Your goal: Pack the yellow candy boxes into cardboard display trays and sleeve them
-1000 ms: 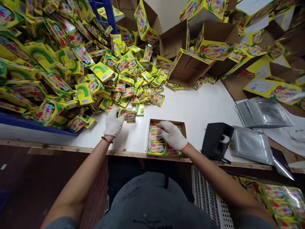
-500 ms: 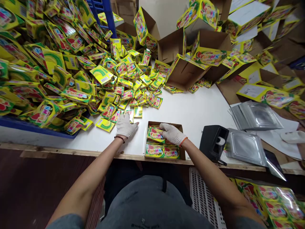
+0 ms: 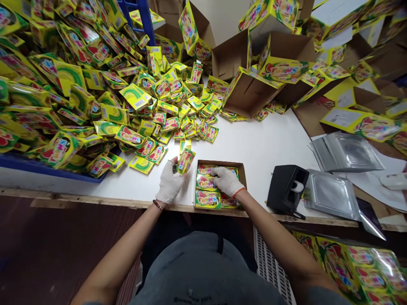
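Observation:
My left hand [image 3: 170, 181], in a white knit glove, pinches a small TWINS box [image 3: 186, 161] between thumb and fingers. The box is yellow and green, tilted, and held just above the white tabletop, left of an open display carton [image 3: 244, 180]. Inside that carton several small boxes [image 3: 207, 199] lie flat in rows, label side up. My right hand [image 3: 227, 181], gloved too, reaches into the carton, its curled fingers gripping the end of a small box [image 3: 203, 182]. The hand hides part of the boxes on the right side.
A large heap of small boxes [image 3: 104, 106] spills from a blue crate [image 3: 79, 177] at the left. Empty display cartons [image 3: 251, 95] stand at the back. On the right are a black tape dispenser [image 3: 282, 188] and clear plastic trays [image 3: 332, 195]. A white plastic basket [image 3: 270, 267] is below the table edge.
My left hand has picked up a small box from the pile's edge and drawn it back towards the carton. Under my right hand, the tilted box now lies flatter in the carton.

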`<state>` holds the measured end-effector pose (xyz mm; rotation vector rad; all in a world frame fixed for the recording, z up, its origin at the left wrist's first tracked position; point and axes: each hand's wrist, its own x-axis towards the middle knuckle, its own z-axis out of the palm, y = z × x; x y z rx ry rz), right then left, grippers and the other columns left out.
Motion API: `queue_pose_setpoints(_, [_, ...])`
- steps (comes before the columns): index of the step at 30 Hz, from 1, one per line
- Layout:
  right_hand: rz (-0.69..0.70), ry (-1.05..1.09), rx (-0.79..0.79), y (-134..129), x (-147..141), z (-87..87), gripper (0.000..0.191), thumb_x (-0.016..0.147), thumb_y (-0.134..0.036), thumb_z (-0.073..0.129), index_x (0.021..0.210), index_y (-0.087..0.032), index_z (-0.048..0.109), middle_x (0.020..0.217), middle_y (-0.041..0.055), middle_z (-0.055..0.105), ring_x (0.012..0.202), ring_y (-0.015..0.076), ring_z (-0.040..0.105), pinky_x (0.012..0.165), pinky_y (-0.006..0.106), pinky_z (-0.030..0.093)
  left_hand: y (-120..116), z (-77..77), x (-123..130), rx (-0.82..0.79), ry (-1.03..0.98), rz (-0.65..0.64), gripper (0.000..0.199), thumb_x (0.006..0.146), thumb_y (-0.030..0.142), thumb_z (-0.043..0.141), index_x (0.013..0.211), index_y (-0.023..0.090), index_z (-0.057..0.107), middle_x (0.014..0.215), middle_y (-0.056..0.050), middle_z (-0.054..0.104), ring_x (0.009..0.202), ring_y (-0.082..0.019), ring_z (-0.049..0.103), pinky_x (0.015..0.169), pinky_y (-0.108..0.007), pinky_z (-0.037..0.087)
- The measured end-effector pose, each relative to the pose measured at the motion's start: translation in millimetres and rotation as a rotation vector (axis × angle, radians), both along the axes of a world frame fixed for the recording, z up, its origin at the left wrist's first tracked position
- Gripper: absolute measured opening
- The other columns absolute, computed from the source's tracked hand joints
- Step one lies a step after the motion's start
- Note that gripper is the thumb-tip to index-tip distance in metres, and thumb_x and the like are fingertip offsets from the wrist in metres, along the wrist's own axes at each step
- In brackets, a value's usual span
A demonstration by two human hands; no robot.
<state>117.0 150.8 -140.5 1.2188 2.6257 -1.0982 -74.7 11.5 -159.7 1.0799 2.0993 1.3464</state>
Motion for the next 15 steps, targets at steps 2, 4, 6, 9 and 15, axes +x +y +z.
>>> queue_pose_setpoints(2, [0.030,0.004,0.038,-0.7,-1.2,0.9,0.008,0.082,-0.021,0.066,0.087,-0.017,0.072,0.094,0.0050,0.060,0.087,0.0173,0.056,0.076,0.026,0.043,-3.9,5.2,13.8,0.075,0.063,-0.073,0.069,0.078,0.033,0.065,0.141,0.014,0.043,0.134,-0.016,0.057,0.116,-0.025,0.062,0.101,-0.043,0.053])
queue_pose_setpoints(4, [0.058,0.033,0.035,1.7,0.3,4.9,0.012,0.085,-0.020,0.062,0.087,-0.017,0.073,0.094,0.0059,0.060,0.088,0.0176,0.057,0.079,0.027,0.044,-4.6,10.3,23.7,0.137,0.182,-0.122,0.065,0.081,0.030,0.063,0.141,0.016,0.044,0.136,-0.015,0.057,0.121,-0.026,0.059,0.107,-0.045,0.050])
queue_pose_setpoints(6, [0.082,0.141,0.018,3.5,2.7,11.9,0.017,0.088,-0.021,0.056,0.092,-0.017,0.072,0.096,0.0059,0.062,0.092,0.0187,0.058,0.085,0.029,0.045,-2.7,15.7,30.5,0.182,0.314,-0.148,0.062,0.082,0.027,0.062,0.141,0.019,0.044,0.136,-0.014,0.057,0.126,-0.027,0.056,0.110,-0.046,0.047])
queue_pose_setpoints(9, [0.067,0.382,-0.134,-2.1,3.1,25.5,0.026,0.088,-0.025,0.054,0.112,-0.019,0.064,0.104,0.0052,0.067,0.098,0.0206,0.061,0.090,0.033,0.047,3.9,24.0,40.0,0.249,0.470,-0.124,0.064,0.082,0.022,0.062,0.143,0.022,0.042,0.135,-0.014,0.057,0.127,-0.029,0.055,0.110,-0.048,0.046])
queue_pose_setpoints(15, [-0.196,0.597,-0.189,-8.7,-3.0,43.3,0.039,0.089,-0.034,0.054,0.125,-0.018,0.053,0.115,0.0107,0.069,0.105,0.0245,0.064,0.094,0.038,0.051,16.3,35.4,60.1,0.206,0.546,-0.171,0.063,0.083,0.031,0.066,0.142,0.019,0.045,0.136,-0.016,0.056,0.128,-0.031,0.053,0.109,-0.049,0.046])
